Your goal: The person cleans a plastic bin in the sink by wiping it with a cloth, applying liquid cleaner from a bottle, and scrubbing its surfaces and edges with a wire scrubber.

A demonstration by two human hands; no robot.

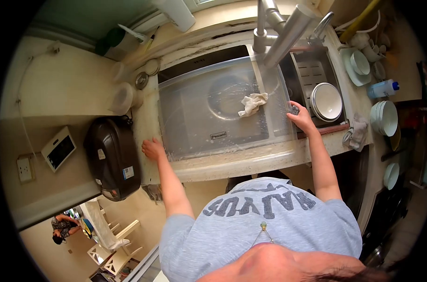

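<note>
Probably a scrubber (295,110) in the right hand (301,118) at the clear panel (187,115).

The dark wad (295,110) is partly covered by the right hand (302,120). The tap (291,35) and white container (175,14) are cut off by the top edge. Objects near the distant person (63,227) are rendered too small to be identified.

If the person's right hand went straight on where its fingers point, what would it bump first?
Most likely the right side of the clear plastic piece, just beyond the right hand and its grey scrubber; depth is unclear, so they may already touch.
</note>
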